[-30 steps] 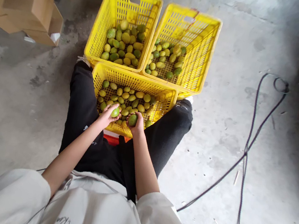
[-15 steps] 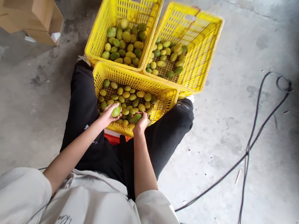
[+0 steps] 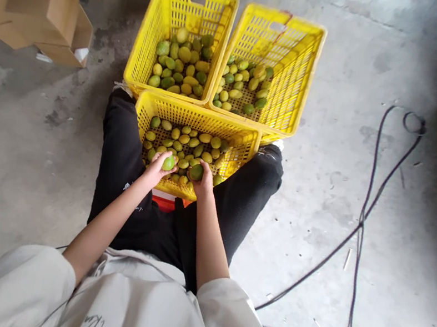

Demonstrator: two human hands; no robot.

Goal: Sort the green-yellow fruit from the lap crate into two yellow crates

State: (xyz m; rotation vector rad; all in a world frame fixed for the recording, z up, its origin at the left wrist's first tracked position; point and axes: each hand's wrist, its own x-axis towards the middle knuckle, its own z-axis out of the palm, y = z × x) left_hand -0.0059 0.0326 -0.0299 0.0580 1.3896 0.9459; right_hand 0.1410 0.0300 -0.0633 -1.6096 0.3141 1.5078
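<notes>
My left hand (image 3: 157,167) is closed around a bright green lemon (image 3: 168,162). Close by on the right, my right hand (image 3: 204,181) grips a darker green lemon (image 3: 196,172). Both hands are over the near side of a yellow plastic crate (image 3: 200,107) that stands between my knees. Green and yellow lemons (image 3: 184,138) lie spread across its bottom, a few of them hidden beneath my hands.
Two more yellow crates, one at the back left (image 3: 134,58) and one at the back right (image 3: 310,78), hold green and yellow lemons. Cardboard boxes (image 3: 44,0) crowd the upper left. A black cable (image 3: 361,225) loops across the concrete floor on the right.
My right hand has shifted slightly left with its green lemon, which now shows more fully. My left hand stays almost in place, still gripping its lemon.
</notes>
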